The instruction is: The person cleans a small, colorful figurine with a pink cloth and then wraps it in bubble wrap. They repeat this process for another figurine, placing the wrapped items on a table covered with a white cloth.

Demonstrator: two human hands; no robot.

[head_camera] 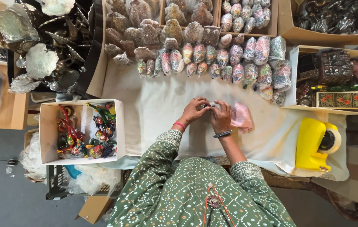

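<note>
My left hand (192, 111) and my right hand (221, 116) meet over the white cloth (153, 113) in the middle of the table. The fingers of both pinch a small object (207, 106) between them; it is too small and too covered to tell what it is. A red band is on my left wrist and a dark bangle on my right. A crumpled pink sheet (242, 117) lies on the cloth, touching the outer side of my right hand. My green dotted sleeves reach in from the bottom.
Rows of plastic-wrapped colourful ornaments (229, 59) lie beyond the hands. A white box (46, 134) of painted figurines stands at left, a yellow tape dispenser (313, 145) at right. A box (293, 75) with decorated cases sits far right, metal ornaments (40, 46) far left.
</note>
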